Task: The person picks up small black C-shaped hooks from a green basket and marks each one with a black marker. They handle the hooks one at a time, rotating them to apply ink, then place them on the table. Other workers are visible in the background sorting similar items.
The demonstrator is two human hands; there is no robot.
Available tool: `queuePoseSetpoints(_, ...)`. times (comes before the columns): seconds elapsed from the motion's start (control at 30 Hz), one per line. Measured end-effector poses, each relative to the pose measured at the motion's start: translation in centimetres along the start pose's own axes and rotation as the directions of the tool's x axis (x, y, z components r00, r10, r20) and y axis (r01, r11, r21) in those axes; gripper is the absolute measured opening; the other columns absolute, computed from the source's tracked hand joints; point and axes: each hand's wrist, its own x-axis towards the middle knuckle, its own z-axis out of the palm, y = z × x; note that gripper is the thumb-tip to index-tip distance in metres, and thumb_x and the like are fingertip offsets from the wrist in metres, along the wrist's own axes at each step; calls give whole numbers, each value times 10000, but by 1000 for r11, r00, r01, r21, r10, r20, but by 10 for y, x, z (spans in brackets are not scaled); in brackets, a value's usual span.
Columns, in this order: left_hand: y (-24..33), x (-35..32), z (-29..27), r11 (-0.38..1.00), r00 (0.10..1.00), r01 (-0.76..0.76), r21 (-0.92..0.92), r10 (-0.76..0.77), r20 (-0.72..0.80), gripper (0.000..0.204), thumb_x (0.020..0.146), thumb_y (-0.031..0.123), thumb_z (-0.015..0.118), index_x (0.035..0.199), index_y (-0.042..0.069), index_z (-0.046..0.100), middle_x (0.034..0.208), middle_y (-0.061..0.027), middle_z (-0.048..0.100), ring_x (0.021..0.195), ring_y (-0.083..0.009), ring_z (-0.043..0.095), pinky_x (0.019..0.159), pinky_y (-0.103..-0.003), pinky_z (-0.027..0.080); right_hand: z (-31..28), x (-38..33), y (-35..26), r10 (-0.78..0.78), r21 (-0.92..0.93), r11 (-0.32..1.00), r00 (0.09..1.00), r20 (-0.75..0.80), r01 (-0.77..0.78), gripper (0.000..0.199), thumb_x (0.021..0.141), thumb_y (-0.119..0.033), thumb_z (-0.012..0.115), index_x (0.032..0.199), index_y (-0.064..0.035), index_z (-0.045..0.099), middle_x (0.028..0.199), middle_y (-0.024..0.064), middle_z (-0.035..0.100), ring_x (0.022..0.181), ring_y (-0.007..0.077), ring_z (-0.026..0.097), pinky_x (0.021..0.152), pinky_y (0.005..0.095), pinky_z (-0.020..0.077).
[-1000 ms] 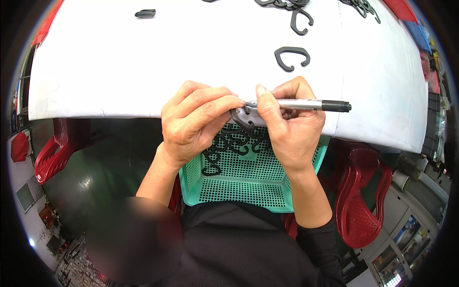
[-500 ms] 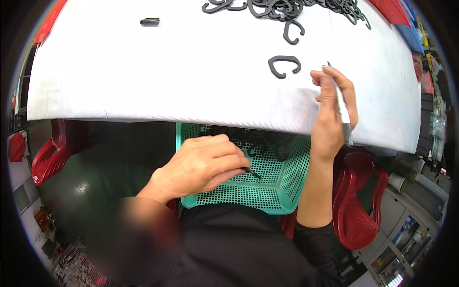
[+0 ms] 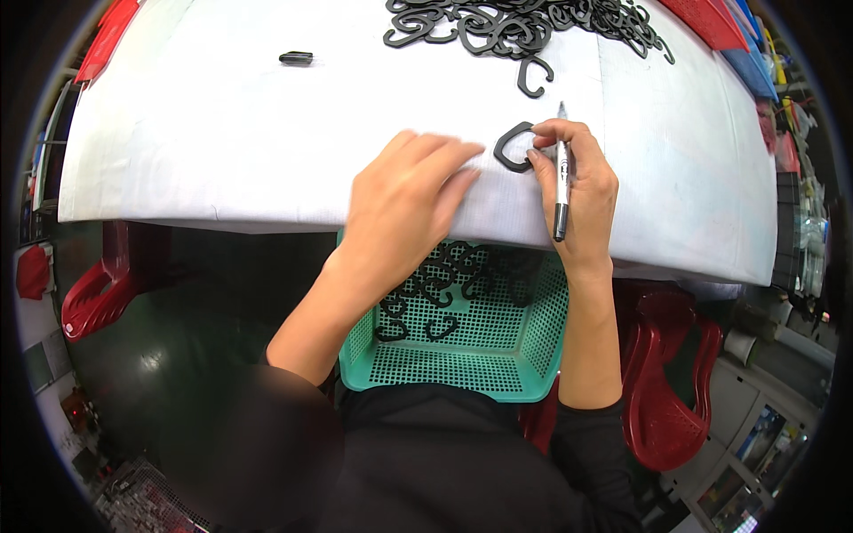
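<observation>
Between the fingertips and thumb of my right hand [image 3: 586,191] is a black C-shaped plastic hook [image 3: 506,147] on the white-covered table. A marker pen [image 3: 562,173] with a white barrel is also held in that hand, its uncapped tip pointing away from me. To the left of this hook, my left hand [image 3: 400,191] is over the table's near edge, slightly blurred, with thumb and fingers apart and nothing visible in it. Another such hook [image 3: 522,78] lies just beyond, below a heap of the same black hooks [image 3: 484,31] at the far side.
A green mesh basket [image 3: 449,382] with several black hooks in it sits at my lap, partly under the table edge [image 3: 222,222]. A black pen cap [image 3: 296,59] lies far left. Dark red chairs [image 3: 666,417] stand at both sides; red and blue trays [image 3: 706,22] are at the far right.
My left hand has left the basket and moved up over the table; the small black piece in it was let go. My right hand has moved left and taken hold of the nearest hook.
</observation>
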Motion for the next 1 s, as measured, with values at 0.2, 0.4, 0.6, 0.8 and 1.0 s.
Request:
queuePoseSetpoints(0.2, 11, 34, 44, 972, 992, 106, 209, -119, 49, 154, 793, 184, 680, 889, 69, 643, 834, -48, 593, 834, -237, 593, 692, -348, 486, 4, -3, 12, -173, -253, 957, 978, -120, 138, 221, 793, 4, 670, 1004, -26, 612, 904, 97, 648, 799, 187, 628, 724, 306, 499)
queuePoseSetpoints(0.4, 8, 33, 48, 975, 996, 64, 215, -75, 45, 128, 808, 126, 646, 899, 54, 593, 840, -64, 586, 842, -245, 586, 691, -363, 489, 5, -8, 2, 59, 74, 996, 996, -70, -53, 205, 818, 21, 643, 1010, -16, 584, 906, 74, 629, 843, 136, 598, 744, 265, 489)
queuePoseSetpoints(0.6, 1, 25, 43, 995, 999, -21, 95, 17, 43, 124, 806, 54, 623, 920, 39, 577, 861, -88, 582, 842, -268, 582, 699, -366, 494, 11, -17, -12, 46, 192, 981, 995, -94, -27, 186, 832, 30, 623, 1007, -12, 576, 902, 62, 623, 834, 117, 585, 731, 251, 486)
queuePoseSetpoints(0.8, 2, 21, 46, 995, 999, -38, 97, 40, -16, 184, 796, 15, 623, 975, 29, 583, 868, -101, 586, 834, -273, 590, 691, -362, 501, 10, -14, -9, 37, 6, 999, 993, -117, -36, 228, 798, 22, 668, 1009, 1, 582, 904, 94, 644, 787, 165, 627, 692, 292, 499)
queuePoseSetpoints(1.0, 2, 15, 33, 999, 997, -44, -11, 43, -71, 178, 787, 17, 653, 963, 28, 628, 875, -94, 614, 757, -239, 613, 630, -323, 507, 8, -19, -21, -3, 232, 972, 990, -141, 36, 199, 831, -17, 664, 1021, 6, 611, 843, 89, 623, 695, 134, 599, 609, 266, 487)
